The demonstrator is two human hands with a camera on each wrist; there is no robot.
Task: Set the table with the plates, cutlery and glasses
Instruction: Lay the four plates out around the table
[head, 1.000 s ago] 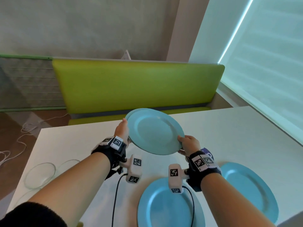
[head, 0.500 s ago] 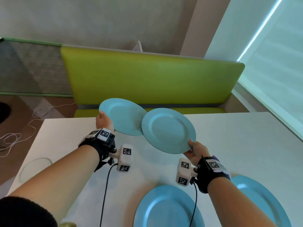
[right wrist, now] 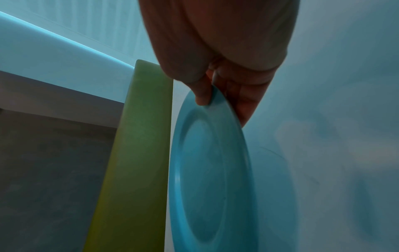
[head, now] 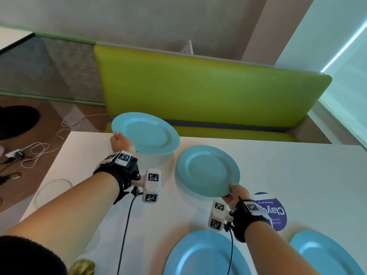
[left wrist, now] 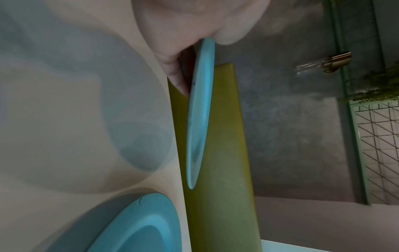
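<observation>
I hold two blue plates by their rims above the far side of a white table (head: 297,175).
My left hand (head: 121,142) pinches one plate (head: 146,133); my right hand (head: 237,194) pinches the other plate (head: 207,173) — thumb on top, fingers beneath. They look stiff, light, smooth — the rim is the place to grip.

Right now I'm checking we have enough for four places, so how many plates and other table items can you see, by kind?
Blue plates: 4 (held by left hand, held by right hand, near middle, near right)
Clear glass plates: 1
Round purple stickers: 1
Total: 6
</observation>
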